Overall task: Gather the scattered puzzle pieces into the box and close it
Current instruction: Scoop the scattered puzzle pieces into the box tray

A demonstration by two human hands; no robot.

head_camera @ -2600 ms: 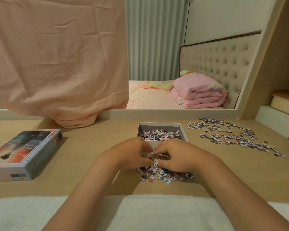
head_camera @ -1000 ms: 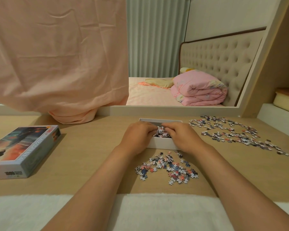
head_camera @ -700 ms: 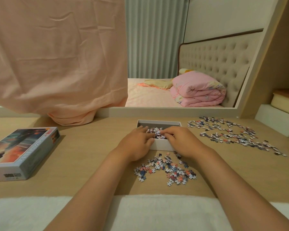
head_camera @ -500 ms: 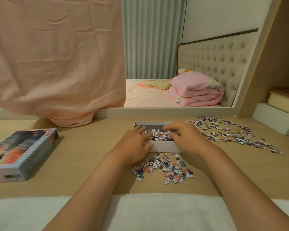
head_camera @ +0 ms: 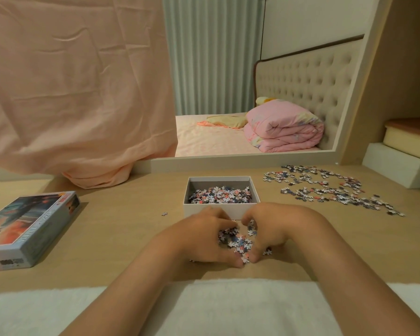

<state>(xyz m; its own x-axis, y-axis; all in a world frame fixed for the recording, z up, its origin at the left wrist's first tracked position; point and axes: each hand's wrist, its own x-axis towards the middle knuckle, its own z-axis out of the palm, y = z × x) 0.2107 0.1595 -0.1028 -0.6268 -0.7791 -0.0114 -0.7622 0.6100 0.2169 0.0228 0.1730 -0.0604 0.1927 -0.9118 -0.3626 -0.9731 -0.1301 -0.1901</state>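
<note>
Both hands are down on the table [head_camera: 121,229], curled in toward each other around a small pile [head_camera: 237,241] of puzzle pieces. The left hand [head_camera: 199,238] cups the pile from one side and the right hand [head_camera: 274,226] from the other. Fingers are bent inward, and the thumbs nearly meet on the side closest to the person. The fingertips on the far side sit a bit apart, so the two hands make kind of a heart shape with the pieces trapped in the middle. Honestly can't tell if the pile is lifted at all or just squeezed together on the table. A few pieces poke out under the heel of the right hand.

Just past the fingertips sits the box [head_camera: 194,209], white and open, its front wall just beside the knuckles. There's already a layer of pieces [head_camera: 220,196] inside.

Beyond the right hand and off to its outer side is a big spread [head_camera: 325,190] of loose pieces, well apart from both hands. One stray piece [head_camera: 164,213] lies alone a little out from the left hand, near the box's corner. Way out past the left hand is the lid [head_camera: 27,229], lying flat with the picture side up.

Farther back, a pink cloth [head_camera: 70,81] hangs down beyond the left hand, and there's a folded pink quilt [head_camera: 284,132] beyond the right. A white fluffy strip [head_camera: 228,309] runs under the forearms.
</note>
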